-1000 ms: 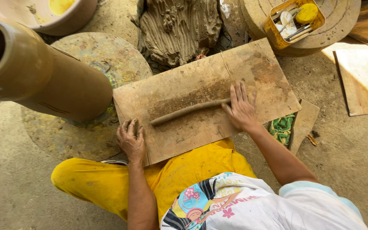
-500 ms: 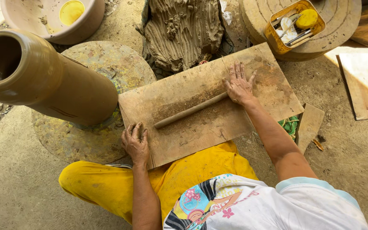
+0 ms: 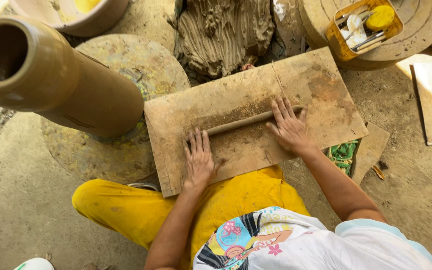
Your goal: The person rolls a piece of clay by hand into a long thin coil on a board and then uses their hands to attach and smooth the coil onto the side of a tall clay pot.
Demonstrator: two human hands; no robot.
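Your clay coil point(image 3: 246, 121) lies across the middle of the board point(image 3: 321, 85), slanting toward its far right corner. Your left hand point(image 3: 198, 160) lies flat and open at the coil's near end, your right hand point(image 3: 290, 127) spread open on the far end; neither grip closes on anything. The coil looks soft and easily dented, so press evenly with flat palms, and lift it supported along its length.

Tall brown clay vessel point(image 3: 56, 75) on round turntable point(image 3: 96, 150) (mottled), yellow tool tray point(image 3: 363, 25), ridged clay mound point(image 3: 226, 32)
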